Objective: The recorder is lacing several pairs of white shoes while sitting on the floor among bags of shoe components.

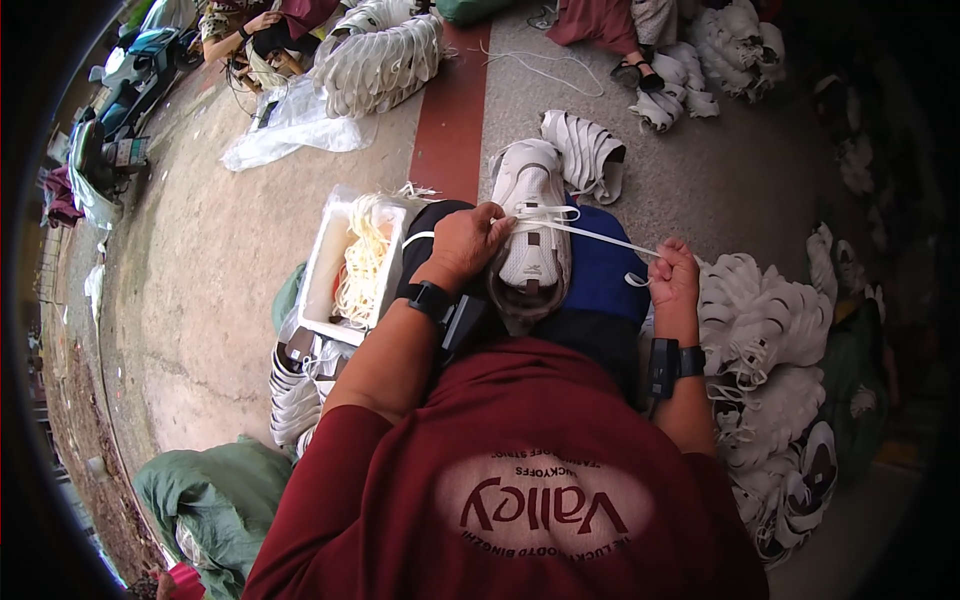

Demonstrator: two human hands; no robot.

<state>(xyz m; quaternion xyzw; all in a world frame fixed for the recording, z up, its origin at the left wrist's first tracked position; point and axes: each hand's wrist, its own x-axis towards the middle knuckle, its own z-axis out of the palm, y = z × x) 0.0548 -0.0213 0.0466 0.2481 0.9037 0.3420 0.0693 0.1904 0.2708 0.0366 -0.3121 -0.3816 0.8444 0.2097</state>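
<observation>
A white sneaker (530, 258) with a grey-brown edge lies across my lap, its lacing facing up. My left hand (466, 240) is at the sneaker's left side, fingers closed on the lace near the lacing. Out to the right, my right hand (674, 272) pinches the same white shoelace (612, 238), which runs taut from the sneaker. A loose lace end curls beside that hand. Other lace loops lie over the sneaker's middle. A short length of lace shows left of my left hand, over my dark trouser leg.
A white foam box (312, 300) of cream shoelaces (362, 270) stands at my left. Stacked white shoe uppers (590, 155) lie just beyond the sneaker; more uppers (765, 310) pile up at my right. A green sack (215, 505) lies lower left. Other people sit at the far side.
</observation>
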